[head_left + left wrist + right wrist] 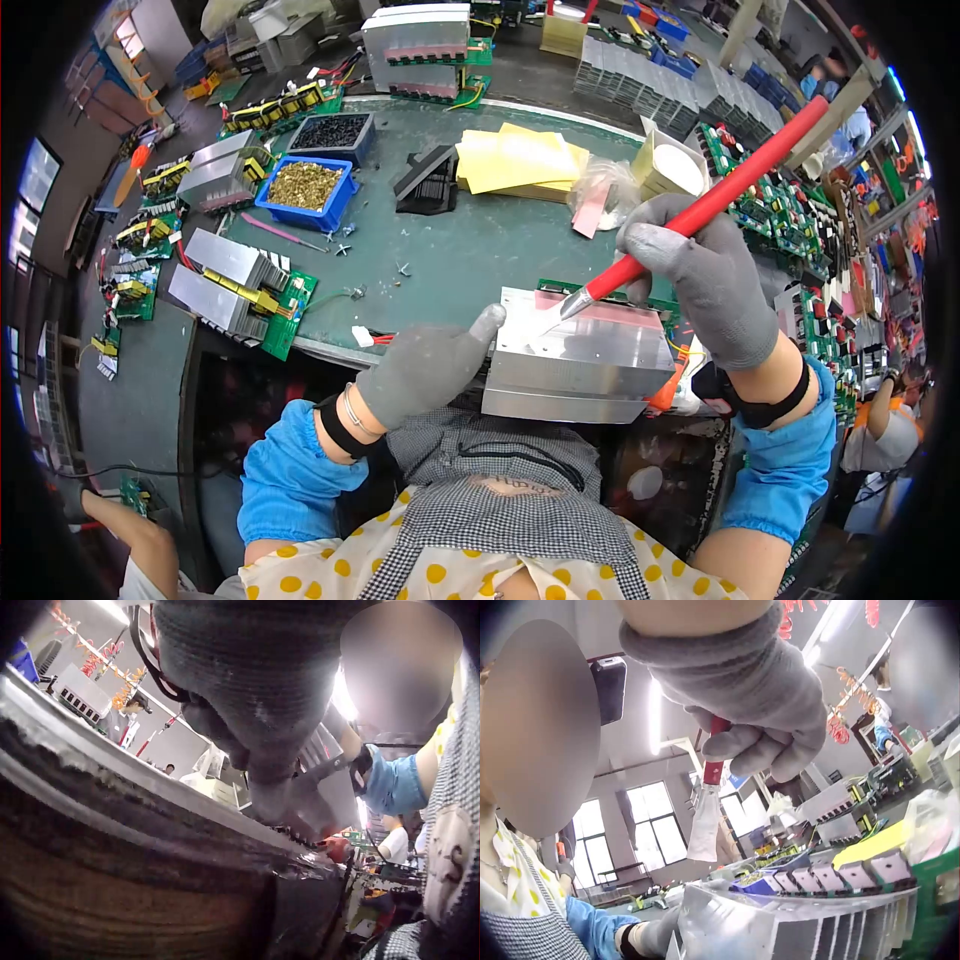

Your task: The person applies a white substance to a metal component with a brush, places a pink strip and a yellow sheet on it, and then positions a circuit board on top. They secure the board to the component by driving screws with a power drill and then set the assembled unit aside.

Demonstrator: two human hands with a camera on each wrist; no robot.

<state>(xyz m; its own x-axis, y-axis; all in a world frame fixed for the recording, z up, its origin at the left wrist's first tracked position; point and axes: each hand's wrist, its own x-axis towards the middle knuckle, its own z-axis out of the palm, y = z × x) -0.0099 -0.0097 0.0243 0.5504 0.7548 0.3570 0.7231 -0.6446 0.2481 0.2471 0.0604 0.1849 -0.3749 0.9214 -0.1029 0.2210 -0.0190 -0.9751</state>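
While right hand grips red knife, blade tip sits on top of metal block at table edge. Left hand steadies block's left corner, fingers straight, grasping nothing. Left wrist cam: glove pressed against block. Right wrist cam: fist wrapped round knife, blade just above fins.

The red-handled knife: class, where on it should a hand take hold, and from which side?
Grip the red handle low, near the blade, from above, as the right hand does. The handle is long and slanted, and the blade tip points down at the aluminium heat sink.
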